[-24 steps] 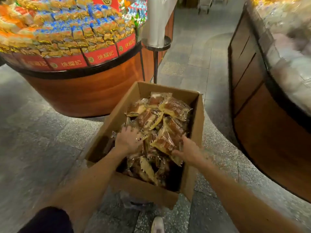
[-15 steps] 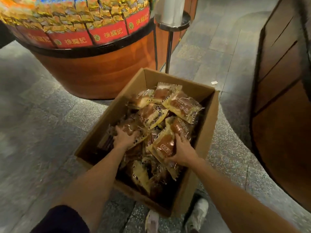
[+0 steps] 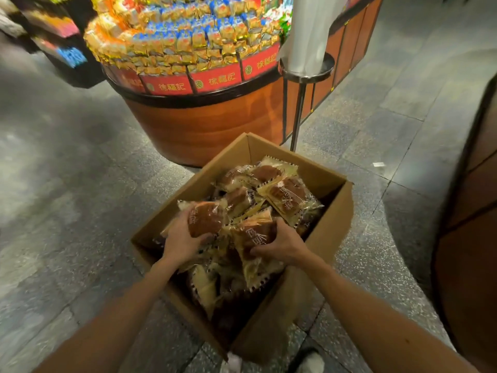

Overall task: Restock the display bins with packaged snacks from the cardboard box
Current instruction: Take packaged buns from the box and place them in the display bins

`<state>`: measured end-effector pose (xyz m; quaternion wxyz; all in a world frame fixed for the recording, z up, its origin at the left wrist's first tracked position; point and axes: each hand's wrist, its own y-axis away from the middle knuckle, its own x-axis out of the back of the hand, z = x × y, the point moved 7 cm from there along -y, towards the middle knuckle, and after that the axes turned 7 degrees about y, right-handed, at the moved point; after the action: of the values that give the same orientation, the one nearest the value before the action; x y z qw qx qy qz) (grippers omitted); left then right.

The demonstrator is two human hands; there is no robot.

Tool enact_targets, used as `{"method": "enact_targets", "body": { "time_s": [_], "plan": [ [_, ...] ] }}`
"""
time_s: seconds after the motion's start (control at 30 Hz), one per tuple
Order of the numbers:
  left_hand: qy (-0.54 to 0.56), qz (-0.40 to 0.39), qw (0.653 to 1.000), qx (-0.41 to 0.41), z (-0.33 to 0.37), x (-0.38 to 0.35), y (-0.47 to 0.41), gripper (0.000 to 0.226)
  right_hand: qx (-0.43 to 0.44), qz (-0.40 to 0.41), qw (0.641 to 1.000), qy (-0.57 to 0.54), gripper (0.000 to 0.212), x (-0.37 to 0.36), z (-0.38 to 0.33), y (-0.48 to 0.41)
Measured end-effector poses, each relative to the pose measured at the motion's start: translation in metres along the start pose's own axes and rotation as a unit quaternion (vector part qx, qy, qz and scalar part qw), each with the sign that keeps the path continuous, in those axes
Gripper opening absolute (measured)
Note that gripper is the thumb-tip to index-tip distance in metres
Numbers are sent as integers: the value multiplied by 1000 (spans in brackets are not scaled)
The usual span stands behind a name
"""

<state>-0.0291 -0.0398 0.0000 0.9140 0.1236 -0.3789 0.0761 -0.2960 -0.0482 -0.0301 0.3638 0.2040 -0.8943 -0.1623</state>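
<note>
The clear-wrapped brown cake packets (image 3: 285, 196) lie heaped in the open brown cardboard box (image 3: 271, 329) on the grey stone floor (image 3: 80, 184), and the box looks close to full, so most of the restocking seems left to do. The left hand (image 3: 181, 242) has its fingers curled round one packet (image 3: 205, 219), and the right hand (image 3: 283, 244) clamps another (image 3: 254, 234); both packets are low over the heap. Beyond stands the round wood-sided display bin (image 3: 204, 125), piled with yellow and blue packs (image 3: 188, 39); which bin takes these cakes cannot be told.
</note>
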Motion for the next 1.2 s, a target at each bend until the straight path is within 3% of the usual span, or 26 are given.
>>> {"method": "enact_targets", "body": {
  "time_s": [0.2,0.27,0.37,0.47,0.6,0.63,0.7,0.83,0.97,1.03,1.13,1.2],
  "plan": [
    [58,31,994,-88,99,21,12,102,18,44,986,-158,95,98,22,17],
    [89,7,988,-125,147,6,14,104,23,65,975,-211,79,135,35,32],
    [171,-47,968,-180,214,-29,13,102,34,101,960,-260,36,199,55,59],
    [144,-67,949,-273,289,-66,13,94,2,169,942,-291,23,265,86,90],
    [178,-104,917,-341,395,-126,8,106,-32,297,893,-338,32,359,142,131],
    [193,-118,913,-339,421,-144,7,108,-34,318,882,-346,39,380,160,138],
    [241,-165,903,-316,469,-185,1,110,-41,350,864,-359,73,422,196,147],
    [299,-289,863,-288,558,-284,-18,113,-38,400,833,-381,87,507,268,160],
    [332,-395,816,-261,647,-395,-57,108,-48,438,809,-388,123,591,330,145],
    [321,-434,806,-241,690,-446,-72,105,-51,449,795,-404,124,633,355,135],
    [333,-472,782,-232,765,-494,-77,69,-56,478,768,-424,113,695,391,131],
    [342,-523,749,-221,806,-521,-77,61,-56,490,756,-429,103,732,413,131]
  ]
}}
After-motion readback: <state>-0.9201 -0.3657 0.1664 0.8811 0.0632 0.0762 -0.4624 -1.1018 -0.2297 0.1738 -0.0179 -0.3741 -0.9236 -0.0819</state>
